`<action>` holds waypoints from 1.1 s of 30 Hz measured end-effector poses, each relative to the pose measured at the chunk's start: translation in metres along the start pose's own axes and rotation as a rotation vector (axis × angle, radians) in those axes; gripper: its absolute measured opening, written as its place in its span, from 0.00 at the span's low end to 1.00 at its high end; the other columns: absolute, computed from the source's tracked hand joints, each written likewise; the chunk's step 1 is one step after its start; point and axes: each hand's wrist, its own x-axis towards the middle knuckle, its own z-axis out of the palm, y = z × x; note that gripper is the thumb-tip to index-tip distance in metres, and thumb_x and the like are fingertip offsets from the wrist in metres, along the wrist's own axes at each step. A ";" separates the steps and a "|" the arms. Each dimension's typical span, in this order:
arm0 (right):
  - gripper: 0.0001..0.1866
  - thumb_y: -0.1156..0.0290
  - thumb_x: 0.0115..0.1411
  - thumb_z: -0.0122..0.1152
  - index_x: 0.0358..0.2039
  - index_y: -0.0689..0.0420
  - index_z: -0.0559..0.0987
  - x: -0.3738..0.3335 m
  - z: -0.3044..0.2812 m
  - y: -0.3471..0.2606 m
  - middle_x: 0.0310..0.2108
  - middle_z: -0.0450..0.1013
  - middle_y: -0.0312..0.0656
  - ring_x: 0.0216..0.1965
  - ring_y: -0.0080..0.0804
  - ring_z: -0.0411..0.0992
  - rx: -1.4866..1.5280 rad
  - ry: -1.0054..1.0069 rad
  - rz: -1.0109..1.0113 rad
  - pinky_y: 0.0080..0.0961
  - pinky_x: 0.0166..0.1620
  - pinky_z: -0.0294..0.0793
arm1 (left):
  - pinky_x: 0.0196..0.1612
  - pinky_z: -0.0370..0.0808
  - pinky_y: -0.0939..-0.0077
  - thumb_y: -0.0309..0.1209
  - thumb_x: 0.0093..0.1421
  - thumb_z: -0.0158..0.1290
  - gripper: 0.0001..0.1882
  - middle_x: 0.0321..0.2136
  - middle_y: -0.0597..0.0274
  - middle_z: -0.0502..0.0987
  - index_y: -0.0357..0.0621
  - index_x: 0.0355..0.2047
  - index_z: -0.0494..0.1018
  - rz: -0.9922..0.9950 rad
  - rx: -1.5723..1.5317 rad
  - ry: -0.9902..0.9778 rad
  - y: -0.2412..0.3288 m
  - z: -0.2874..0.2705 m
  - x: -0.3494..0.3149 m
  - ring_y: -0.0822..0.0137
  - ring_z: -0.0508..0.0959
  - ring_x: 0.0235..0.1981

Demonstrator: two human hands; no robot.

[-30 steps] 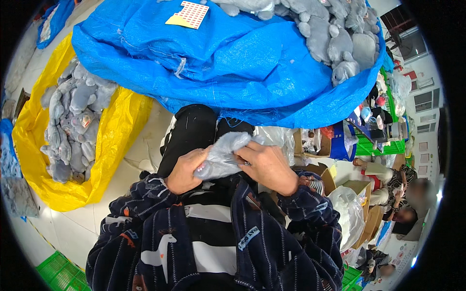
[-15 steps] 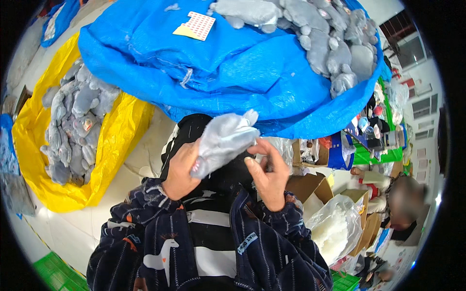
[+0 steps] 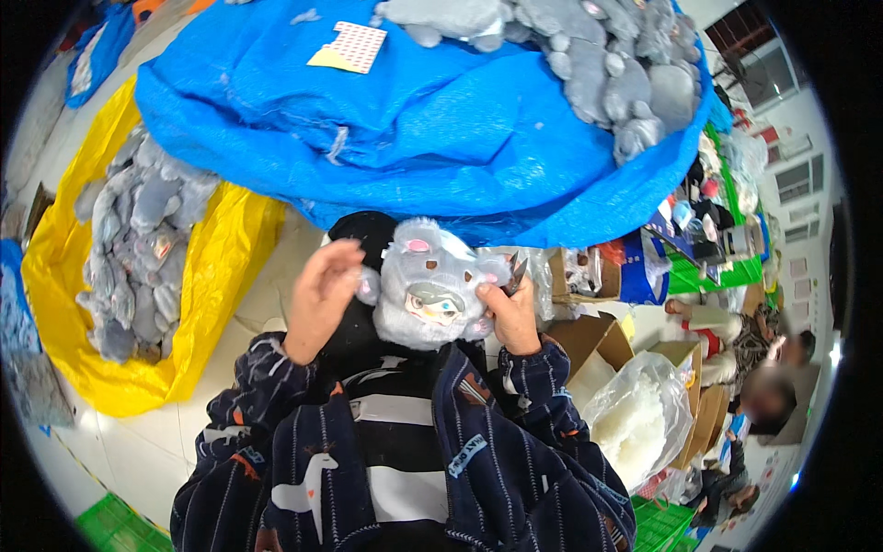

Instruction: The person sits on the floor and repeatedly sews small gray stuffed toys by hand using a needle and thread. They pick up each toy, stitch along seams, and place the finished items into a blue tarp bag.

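Note:
A grey plush doll [image 3: 418, 267] is held up over my lap. Its printed face with large eyes points up at me, and its hood has round ears with pink insides. My right hand [image 3: 512, 317] grips the doll's right edge, thumb on the front. Dark pointed blades [image 3: 518, 270], which look like small scissors, stick out above that hand; their handles are hidden. My left hand [image 3: 322, 293] is raised just left of the doll, fingers loosely apart and a little blurred, holding nothing.
A blue sheet [image 3: 386, 138] ahead bears grey plush pieces [image 3: 589, 74] and a patterned card [image 3: 349, 48]. On the left, a yellow sack [image 3: 55, 304] holds more plush pieces. To the right are cardboard boxes [image 3: 589, 345] and a clear bag of white stuffing [image 3: 635, 428]. People sit farther right.
The plush doll has turned from its plain furry side to its face side. My left hand has let go of it and my right hand has taken hold.

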 end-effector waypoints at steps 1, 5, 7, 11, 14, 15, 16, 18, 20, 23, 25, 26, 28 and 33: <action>0.23 0.72 0.51 0.65 0.46 0.63 0.70 0.001 0.005 0.007 0.32 0.73 0.34 0.24 0.14 0.68 0.029 -0.029 0.009 0.12 0.24 0.66 | 0.44 0.71 0.77 0.27 0.59 0.51 0.17 0.44 0.56 0.71 0.32 0.48 0.68 0.011 -0.001 -0.026 -0.001 0.004 0.004 0.69 0.71 0.44; 0.16 0.68 0.54 0.64 0.40 0.61 0.74 0.001 0.011 0.014 0.29 0.73 0.32 0.23 0.12 0.66 0.022 -0.068 0.069 0.12 0.22 0.64 | 0.42 0.69 0.79 0.27 0.57 0.56 0.20 0.42 0.59 0.71 0.36 0.49 0.68 0.041 0.126 -0.266 -0.001 0.005 0.018 0.72 0.71 0.42; 0.12 0.68 0.57 0.62 0.37 0.62 0.75 -0.001 0.015 -0.001 0.29 0.73 0.32 0.25 0.12 0.67 -0.127 -0.106 0.010 0.12 0.25 0.66 | 0.41 0.69 0.79 0.27 0.58 0.55 0.18 0.39 0.60 0.72 0.36 0.48 0.69 -0.014 0.168 -0.274 -0.009 0.005 0.021 0.73 0.72 0.39; 0.10 0.71 0.58 0.60 0.37 0.64 0.75 -0.004 0.024 -0.009 0.30 0.73 0.34 0.31 0.19 0.71 -0.475 -0.031 -0.363 0.18 0.31 0.71 | 0.40 0.69 0.79 0.28 0.61 0.51 0.10 0.38 0.60 0.74 0.35 0.40 0.69 -0.057 -0.001 -0.216 -0.015 0.016 0.017 0.75 0.72 0.37; 0.09 0.72 0.58 0.59 0.36 0.65 0.75 -0.004 0.027 -0.002 0.28 0.73 0.35 0.28 0.22 0.72 -0.741 0.090 -0.753 0.19 0.27 0.71 | 0.42 0.70 0.78 0.30 0.64 0.47 0.09 0.39 0.59 0.74 0.37 0.40 0.66 0.025 0.038 -0.200 -0.014 0.019 0.012 0.75 0.72 0.38; 0.09 0.72 0.59 0.59 0.36 0.65 0.75 -0.007 0.030 -0.001 0.28 0.73 0.35 0.26 0.22 0.71 -0.547 0.116 -0.546 0.18 0.26 0.70 | 0.42 0.70 0.78 0.30 0.64 0.46 0.09 0.39 0.59 0.74 0.37 0.40 0.66 0.030 0.031 -0.182 -0.014 0.019 0.009 0.75 0.72 0.38; 0.09 0.71 0.59 0.59 0.35 0.65 0.75 -0.012 0.032 -0.002 0.27 0.73 0.36 0.24 0.21 0.71 -0.352 0.141 -0.339 0.18 0.25 0.69 | 0.45 0.69 0.78 0.30 0.65 0.45 0.09 0.40 0.59 0.74 0.37 0.40 0.65 -0.017 -0.022 -0.190 -0.014 0.018 0.006 0.74 0.71 0.39; 0.10 0.68 0.59 0.60 0.35 0.63 0.75 -0.012 0.034 0.004 0.23 0.72 0.35 0.18 0.17 0.66 -0.061 0.155 -0.123 0.15 0.21 0.65 | 0.46 0.69 0.78 0.30 0.65 0.44 0.09 0.41 0.60 0.73 0.38 0.40 0.65 -0.084 -0.088 -0.183 -0.017 0.017 0.004 0.75 0.71 0.41; 0.11 0.67 0.59 0.61 0.35 0.62 0.75 -0.008 0.032 0.008 0.23 0.72 0.34 0.17 0.17 0.65 0.053 0.111 -0.058 0.15 0.21 0.64 | 0.47 0.68 0.78 0.30 0.65 0.46 0.10 0.42 0.60 0.73 0.38 0.42 0.65 -0.164 -0.182 -0.201 -0.017 0.015 0.005 0.75 0.70 0.43; 0.13 0.65 0.58 0.61 0.35 0.61 0.75 -0.005 0.028 0.007 0.23 0.71 0.33 0.16 0.17 0.63 0.132 0.101 -0.010 0.14 0.20 0.62 | 0.50 0.67 0.77 0.28 0.61 0.52 0.17 0.44 0.61 0.71 0.37 0.48 0.63 -0.237 -0.292 -0.255 -0.016 0.016 0.008 0.74 0.69 0.46; 0.12 0.65 0.59 0.61 0.35 0.61 0.74 -0.005 0.023 0.006 0.24 0.71 0.34 0.16 0.16 0.63 0.173 0.113 0.013 0.14 0.19 0.62 | 0.51 0.67 0.77 0.26 0.57 0.56 0.24 0.46 0.61 0.70 0.37 0.52 0.61 -0.195 -0.242 -0.270 -0.016 0.022 -0.002 0.73 0.69 0.48; 0.11 0.67 0.59 0.60 0.37 0.62 0.75 -0.003 0.014 0.012 0.28 0.72 0.35 0.19 0.17 0.65 0.167 0.069 0.028 0.14 0.22 0.63 | 0.53 0.66 0.77 0.24 0.52 0.60 0.33 0.48 0.62 0.68 0.37 0.57 0.58 -0.289 -0.317 -0.304 -0.021 0.022 -0.008 0.73 0.68 0.51; 0.11 0.69 0.59 0.59 0.39 0.62 0.75 0.000 0.008 0.001 0.31 0.73 0.35 0.23 0.19 0.67 -0.196 0.105 -0.123 0.15 0.26 0.65 | 0.49 0.69 0.78 0.24 0.52 0.61 0.30 0.44 0.62 0.71 0.35 0.53 0.62 -0.239 -0.128 -0.300 -0.026 0.025 -0.009 0.74 0.71 0.46; 0.13 0.77 0.53 0.61 0.41 0.61 0.77 -0.005 0.030 -0.068 0.41 0.74 0.47 0.39 0.37 0.75 -0.715 -0.035 -0.570 0.27 0.38 0.74 | 0.42 0.71 0.80 0.24 0.52 0.60 0.23 0.38 0.60 0.74 0.33 0.48 0.68 -0.111 -0.013 -0.293 -0.008 0.044 -0.008 0.75 0.73 0.39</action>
